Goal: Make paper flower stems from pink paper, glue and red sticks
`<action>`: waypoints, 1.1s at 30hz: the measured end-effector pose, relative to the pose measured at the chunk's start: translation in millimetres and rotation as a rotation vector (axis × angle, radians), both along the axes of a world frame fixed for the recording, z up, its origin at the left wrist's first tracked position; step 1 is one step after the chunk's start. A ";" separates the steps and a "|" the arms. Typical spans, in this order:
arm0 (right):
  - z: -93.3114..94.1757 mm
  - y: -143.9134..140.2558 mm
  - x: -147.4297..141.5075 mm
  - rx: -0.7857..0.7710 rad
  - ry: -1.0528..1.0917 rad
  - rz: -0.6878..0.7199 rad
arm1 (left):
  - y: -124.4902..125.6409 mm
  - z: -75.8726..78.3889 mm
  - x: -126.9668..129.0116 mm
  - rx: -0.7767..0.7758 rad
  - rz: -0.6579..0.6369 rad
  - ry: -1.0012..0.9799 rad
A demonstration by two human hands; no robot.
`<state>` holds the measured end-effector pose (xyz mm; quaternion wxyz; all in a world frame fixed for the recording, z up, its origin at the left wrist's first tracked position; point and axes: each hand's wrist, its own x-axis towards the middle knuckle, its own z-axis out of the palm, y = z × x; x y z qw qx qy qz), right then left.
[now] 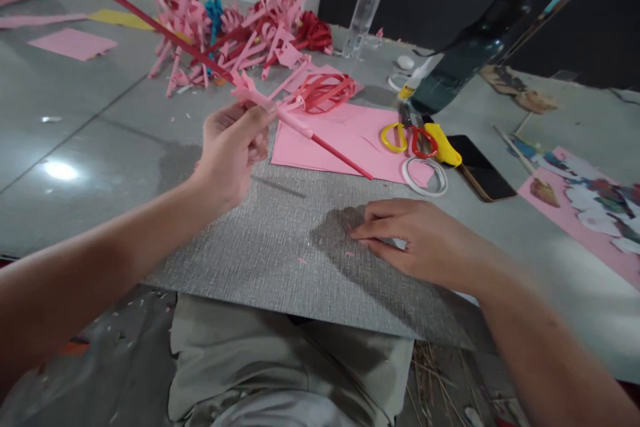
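Observation:
My left hand is raised above the grey mat and pinches a long red stick wrapped partway in pink paper. The stick slants from upper left to lower right, its far end near the scrap pile. My right hand rests flat on the mat, fingers together and pointing left, covering a small white piece; whether it grips that piece I cannot tell. Pink paper sheets lie just beyond both hands, with a curled red paper shape on top.
A heap of pink and red paper strips lies far left of centre. Scissors with yellow and red handles, a tape ring, a phone, a dark bottle and a clear tube sit right of the sheets. A collage sheet lies far right.

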<state>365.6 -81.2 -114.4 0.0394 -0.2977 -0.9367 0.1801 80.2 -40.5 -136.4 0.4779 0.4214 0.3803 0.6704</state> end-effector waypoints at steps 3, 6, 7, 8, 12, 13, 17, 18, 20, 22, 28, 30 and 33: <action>-0.3 -1.1 -0.1 0.010 0.009 0.007 | 0.6 -0.3 -0.7 0.000 0.014 0.002; -1.1 -0.1 3.0 0.061 0.035 -0.016 | 0.4 0.4 -1.7 0.005 0.012 0.032; -1.6 0.5 4.0 0.073 0.032 -0.020 | 0.2 0.6 -1.9 0.003 0.006 0.045; -2.1 1.1 4.7 0.081 0.020 -0.019 | 0.2 0.7 -2.0 0.000 0.000 0.054; -4.0 1.0 2.9 0.080 -0.051 0.000 | 1.6 -1.8 -1.7 0.001 0.001 0.032; -4.2 0.2 1.3 0.076 -0.062 0.001 | 2.4 -3.0 -1.7 0.008 0.005 0.022; -3.8 -5.8 -7.1 0.044 -0.073 0.033 | 4.8 -5.9 -2.6 0.017 0.000 0.014; -3.6 -7.5 -9.3 0.034 -0.078 0.051 | 4.8 -5.9 -2.7 0.010 -0.004 0.014; -3.0 -10.7 -13.2 0.018 -0.096 0.083 | 4.2 -5.1 -2.7 -0.004 -0.003 0.006; -2.4 -13.0 -16.1 0.007 -0.119 0.104 | 3.4 -4.2 -2.1 -0.005 0.009 -0.005; -1.8 -13.7 -16.8 0.021 -0.087 0.107 | 5.3 -6.2 -1.3 0.018 0.006 -0.034; -1.3 -13.2 -15.7 0.025 -0.072 0.097 | 6.2 -6.8 -1.7 0.031 0.006 -0.042; 0.3 -13.5 -15.4 0.016 -0.073 0.094 | 4.7 -4.4 -1.6 0.044 -0.014 -0.020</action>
